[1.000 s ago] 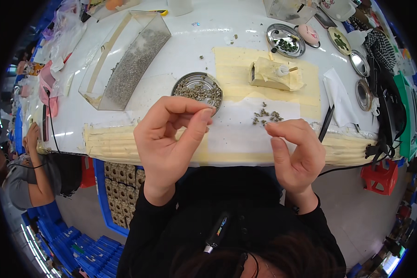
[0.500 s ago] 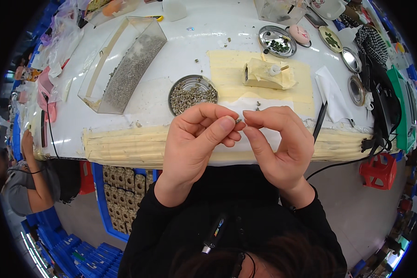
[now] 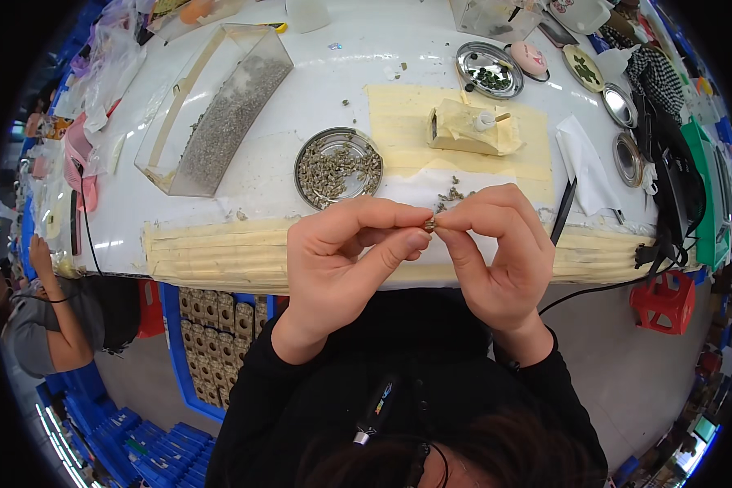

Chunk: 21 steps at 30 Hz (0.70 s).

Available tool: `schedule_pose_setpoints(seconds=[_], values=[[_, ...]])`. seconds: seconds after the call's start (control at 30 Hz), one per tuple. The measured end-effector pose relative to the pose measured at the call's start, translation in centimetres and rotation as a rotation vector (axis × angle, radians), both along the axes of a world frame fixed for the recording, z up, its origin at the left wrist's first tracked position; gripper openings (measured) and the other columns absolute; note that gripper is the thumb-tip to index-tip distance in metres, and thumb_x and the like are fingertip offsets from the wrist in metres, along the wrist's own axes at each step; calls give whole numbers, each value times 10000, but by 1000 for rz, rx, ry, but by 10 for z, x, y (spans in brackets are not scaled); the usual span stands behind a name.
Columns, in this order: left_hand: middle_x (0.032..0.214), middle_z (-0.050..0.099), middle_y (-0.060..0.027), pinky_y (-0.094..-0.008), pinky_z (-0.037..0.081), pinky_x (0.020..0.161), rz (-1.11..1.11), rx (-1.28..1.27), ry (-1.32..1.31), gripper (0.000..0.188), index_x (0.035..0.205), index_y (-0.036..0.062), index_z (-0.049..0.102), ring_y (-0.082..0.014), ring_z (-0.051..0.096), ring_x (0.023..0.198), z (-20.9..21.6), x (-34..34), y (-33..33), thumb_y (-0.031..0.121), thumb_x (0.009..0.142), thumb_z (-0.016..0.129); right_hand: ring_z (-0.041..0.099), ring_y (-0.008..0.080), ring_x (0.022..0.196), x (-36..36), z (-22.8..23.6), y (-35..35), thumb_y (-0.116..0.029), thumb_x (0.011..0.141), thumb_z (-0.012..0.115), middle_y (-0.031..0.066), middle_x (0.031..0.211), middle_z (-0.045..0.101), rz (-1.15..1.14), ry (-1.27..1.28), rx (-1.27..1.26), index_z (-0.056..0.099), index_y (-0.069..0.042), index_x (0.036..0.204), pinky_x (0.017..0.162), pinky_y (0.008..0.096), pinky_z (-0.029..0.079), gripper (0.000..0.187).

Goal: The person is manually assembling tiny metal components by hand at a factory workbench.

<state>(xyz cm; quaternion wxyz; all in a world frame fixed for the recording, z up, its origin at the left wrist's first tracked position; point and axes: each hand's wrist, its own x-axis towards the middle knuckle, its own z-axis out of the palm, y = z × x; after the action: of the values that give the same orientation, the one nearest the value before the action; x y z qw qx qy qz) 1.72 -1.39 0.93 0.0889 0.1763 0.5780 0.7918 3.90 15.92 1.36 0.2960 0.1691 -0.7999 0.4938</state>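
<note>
My left hand (image 3: 346, 256) and my right hand (image 3: 500, 252) meet in front of my chest, fingertips pinched together on one small dark metal part (image 3: 429, 224). Both hover over the taped front edge of the white table (image 3: 333, 73). Just beyond the hands lies a small pile of the same parts (image 3: 450, 195) on white paper. A round metal dish (image 3: 337, 167) full of small grey parts sits left of that pile. A yellowish block with a white peg (image 3: 470, 128) stands on a pale yellow mat (image 3: 398, 122).
A clear tray of grey granules (image 3: 220, 114) lies at the left. Several small metal dishes (image 3: 490, 69) and a black cable (image 3: 565, 211) sit at the right, with a red stool (image 3: 665, 297) below. Another person (image 3: 49, 317) crouches at the lower left near blue crates (image 3: 138, 455).
My hands were apart a second ago. They have come together and now pinch one small part between their fingertips, slightly lower and closer to me.
</note>
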Motion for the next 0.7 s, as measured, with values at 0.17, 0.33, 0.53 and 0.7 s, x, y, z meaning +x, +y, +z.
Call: schedule_pose_setpoints(seconds=[0.17,0.33,0.53,0.7], values=[[894,709,-116,-246,532,678,114,-182,248,159,962,-51,696,-140,668,763,0,-1,1,-79,806,708,610,194,706,1,-1,1,67,724,760,78,807,626,23,-6,-25,695,-21,902,603,280,484,210],[826,703,-108,-252,511,625,220,-262,454,172,928,-19,705,-146,645,693,-1,-4,5,-77,769,736,617,212,719,1,-2,1,78,738,739,90,824,645,48,-48,-80,692,-5,905,627,289,494,193],[828,681,-93,-258,500,605,253,-292,560,182,928,-17,707,-151,631,672,1,-6,7,-75,761,749,617,187,732,4,-4,1,40,811,698,102,849,657,131,-166,-201,682,16,918,672,264,492,111],[814,660,-82,-262,489,586,288,-363,643,219,928,-5,716,-166,624,681,2,-6,7,-76,728,770,596,110,794,10,-3,1,-35,916,631,64,905,647,315,-539,-581,652,28,987,731,237,480,98]])
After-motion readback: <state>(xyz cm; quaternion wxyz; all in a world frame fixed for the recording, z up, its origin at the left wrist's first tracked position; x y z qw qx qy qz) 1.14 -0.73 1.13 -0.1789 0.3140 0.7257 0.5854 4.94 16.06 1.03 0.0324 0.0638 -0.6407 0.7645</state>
